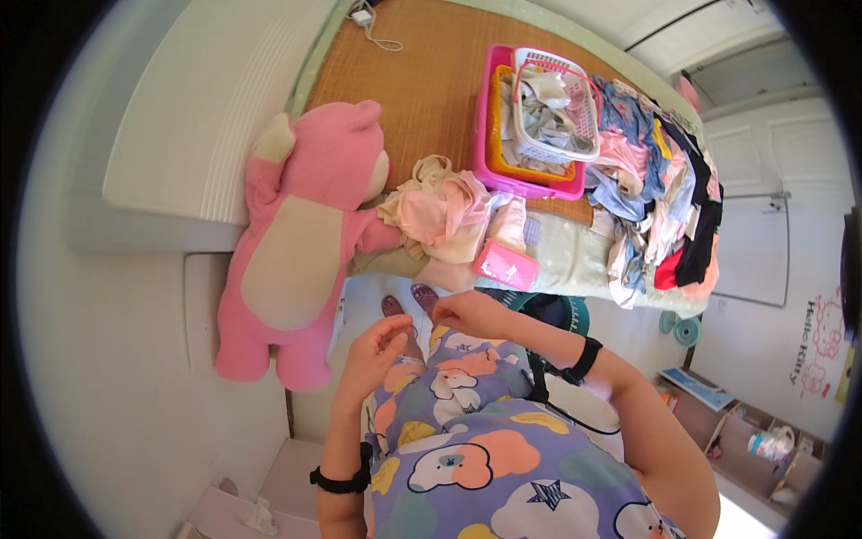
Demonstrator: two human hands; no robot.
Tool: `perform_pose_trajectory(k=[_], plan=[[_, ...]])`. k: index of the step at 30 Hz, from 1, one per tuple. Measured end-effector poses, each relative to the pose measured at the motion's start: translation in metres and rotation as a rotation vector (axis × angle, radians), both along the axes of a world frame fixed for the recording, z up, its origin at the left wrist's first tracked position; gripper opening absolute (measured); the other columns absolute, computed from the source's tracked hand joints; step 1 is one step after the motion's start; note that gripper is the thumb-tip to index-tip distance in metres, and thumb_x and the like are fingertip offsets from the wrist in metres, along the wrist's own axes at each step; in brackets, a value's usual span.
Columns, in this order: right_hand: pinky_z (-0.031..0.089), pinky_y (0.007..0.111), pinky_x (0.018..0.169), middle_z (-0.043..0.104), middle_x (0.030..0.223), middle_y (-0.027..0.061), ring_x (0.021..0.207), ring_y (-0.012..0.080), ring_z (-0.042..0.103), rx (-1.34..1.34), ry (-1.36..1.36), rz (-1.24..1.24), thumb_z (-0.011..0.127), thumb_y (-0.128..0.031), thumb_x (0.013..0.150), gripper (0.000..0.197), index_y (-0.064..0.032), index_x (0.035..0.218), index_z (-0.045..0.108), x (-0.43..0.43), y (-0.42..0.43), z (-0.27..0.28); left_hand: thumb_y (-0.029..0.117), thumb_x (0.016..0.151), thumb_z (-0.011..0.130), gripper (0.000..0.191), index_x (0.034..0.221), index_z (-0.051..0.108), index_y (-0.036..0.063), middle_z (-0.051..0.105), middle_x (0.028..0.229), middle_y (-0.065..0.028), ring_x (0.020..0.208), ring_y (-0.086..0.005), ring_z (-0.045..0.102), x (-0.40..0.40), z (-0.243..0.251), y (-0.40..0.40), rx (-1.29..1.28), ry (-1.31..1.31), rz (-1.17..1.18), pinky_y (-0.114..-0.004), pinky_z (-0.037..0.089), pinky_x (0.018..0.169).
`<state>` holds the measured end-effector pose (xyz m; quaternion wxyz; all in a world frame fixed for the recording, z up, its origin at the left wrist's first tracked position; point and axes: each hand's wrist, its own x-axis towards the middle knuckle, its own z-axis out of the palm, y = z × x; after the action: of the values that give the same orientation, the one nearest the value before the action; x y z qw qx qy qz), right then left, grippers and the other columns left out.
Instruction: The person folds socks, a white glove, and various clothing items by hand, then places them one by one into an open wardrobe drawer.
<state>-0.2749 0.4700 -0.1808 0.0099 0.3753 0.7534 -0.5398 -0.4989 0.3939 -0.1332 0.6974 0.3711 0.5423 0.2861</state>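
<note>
My left hand (377, 354) is raised over my lap, its thumb apart from the loosely bent fingers and nothing in it. Close by on the right, my right hand (471, 314) hangs in the air with curled fingers; no object shows in its grasp. Just beyond it, at the bed's near edge, lies a pink packet (506, 265). Beside the packet is a heap of pale pink and cream garments (444, 212). A large pink plush bear (296, 256) leans at the left, one arm touching that heap.
On the bed mat (417, 87), a white basket (589, 138) of small cloth items rests on an orange basket (497, 128) inside a pink tub (481, 145). Piled clothes (646, 182) cover the right side. Below the bed edge stands a green basket (578, 315). A charger cable (377, 37) lies at the back.
</note>
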Motion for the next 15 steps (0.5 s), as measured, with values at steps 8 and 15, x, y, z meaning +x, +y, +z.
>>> perform_pose_trajectory(k=[8,15], plan=[[0.042,0.040,0.091,0.056,0.111,0.0159,0.108,0.0333,0.051,0.058,-0.068,-0.377,0.064,-0.013,0.071,0.031,-0.0073,0.101,0.062,0.014,0.027,-0.078,0.009,0.091,0.051,0.027,0.117,0.054,0.0009,0.058,0.114,-0.0055,0.104,-0.0137,0.056,-0.003,-0.034,0.030,-0.127,0.010,-0.064,-0.026,0.044,0.088],[0.036,0.039,0.100,0.045,0.126,0.0184,0.121,0.0335,0.041,-0.002,0.019,-0.573,0.063,-0.021,0.077,0.051,-0.0084,0.124,0.050,0.026,0.078,-0.136,0.010,0.092,0.050,0.025,0.115,0.056,0.0010,0.059,0.112,-0.0044,0.103,-0.0127,0.056,0.030,-0.049,0.087,-0.170,0.123,-0.194,-0.026,0.043,0.088]])
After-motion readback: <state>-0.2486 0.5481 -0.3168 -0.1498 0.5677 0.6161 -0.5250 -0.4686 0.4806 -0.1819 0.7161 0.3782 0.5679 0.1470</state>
